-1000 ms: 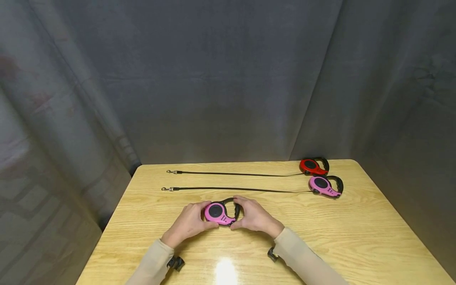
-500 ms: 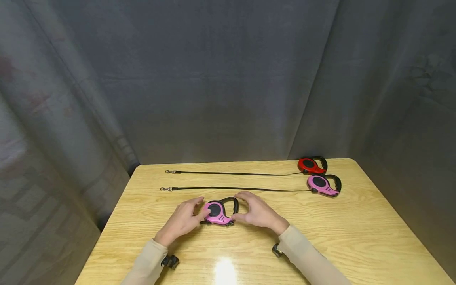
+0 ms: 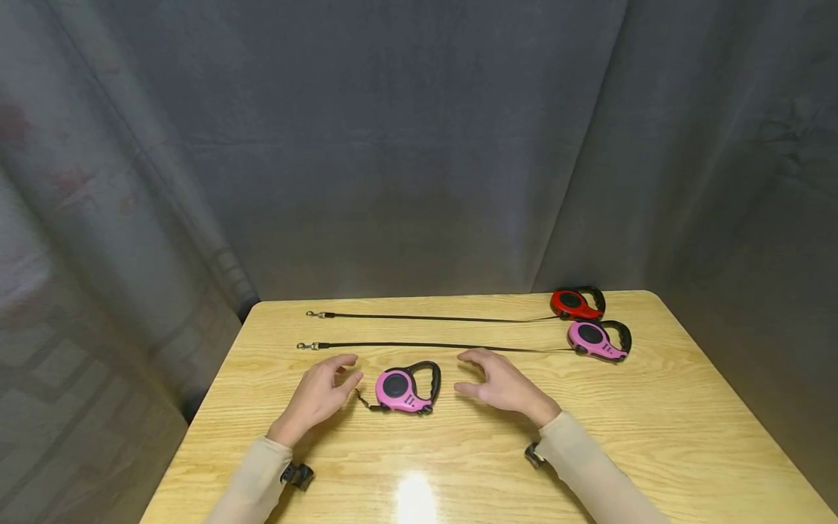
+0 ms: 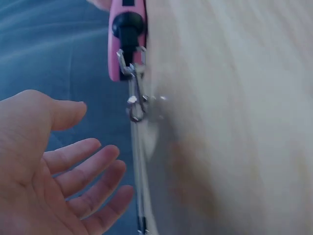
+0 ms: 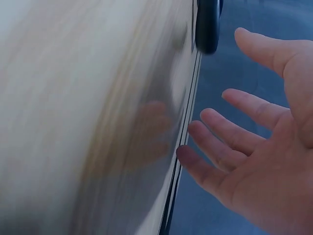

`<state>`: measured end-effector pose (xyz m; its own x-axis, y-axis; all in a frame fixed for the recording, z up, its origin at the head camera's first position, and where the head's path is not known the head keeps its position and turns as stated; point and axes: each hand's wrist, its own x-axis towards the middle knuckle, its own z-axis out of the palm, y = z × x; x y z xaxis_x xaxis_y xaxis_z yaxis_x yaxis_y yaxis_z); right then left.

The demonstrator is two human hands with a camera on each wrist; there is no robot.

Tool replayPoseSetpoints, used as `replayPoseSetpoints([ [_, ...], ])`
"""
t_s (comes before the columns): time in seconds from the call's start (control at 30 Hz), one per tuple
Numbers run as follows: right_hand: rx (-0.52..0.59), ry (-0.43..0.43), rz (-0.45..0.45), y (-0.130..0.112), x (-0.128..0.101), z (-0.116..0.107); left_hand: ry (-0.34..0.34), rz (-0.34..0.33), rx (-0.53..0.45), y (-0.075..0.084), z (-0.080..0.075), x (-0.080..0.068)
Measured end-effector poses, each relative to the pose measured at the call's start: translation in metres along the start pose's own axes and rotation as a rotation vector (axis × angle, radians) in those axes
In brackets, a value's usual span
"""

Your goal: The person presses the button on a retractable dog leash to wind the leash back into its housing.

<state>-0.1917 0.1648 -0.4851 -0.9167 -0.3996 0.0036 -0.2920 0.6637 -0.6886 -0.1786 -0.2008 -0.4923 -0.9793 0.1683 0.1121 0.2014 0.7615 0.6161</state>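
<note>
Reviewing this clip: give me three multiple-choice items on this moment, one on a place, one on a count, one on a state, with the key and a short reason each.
1. Where does the near pink leash lie?
A. Between the two hands
B. At the table's far right corner
C. In the left hand

2. How many retractable leashes are on the table?
A. Two
B. Three
C. Four

3. How are the hands?
A. Both grip the leash
B. Only the right grips it
C. Both open, apart from it

Key:
1 A: it sits between the left hand and the right hand.
2 B: the near pink one, the far pink leash and the red leash.
3 C: fingers spread, gaps either side.
</note>
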Motion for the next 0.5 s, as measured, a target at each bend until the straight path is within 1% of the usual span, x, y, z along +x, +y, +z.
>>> replayPoseSetpoints([
  [0.17,-0.02,0.016,0.012,0.017,-0.008,-0.01,0.007,-0.045,-0.015,-0.013,-0.004,-0.001],
  [0.27,-0.026,0.032,0.012,0.027,-0.013,-0.016,0.009,-0.059,-0.018,-0.017,-0.007,-0.001],
  [0.5,-0.043,0.054,0.028,0.044,-0.026,-0.034,0.007,-0.041,0.002,-0.024,-0.012,0.0],
])
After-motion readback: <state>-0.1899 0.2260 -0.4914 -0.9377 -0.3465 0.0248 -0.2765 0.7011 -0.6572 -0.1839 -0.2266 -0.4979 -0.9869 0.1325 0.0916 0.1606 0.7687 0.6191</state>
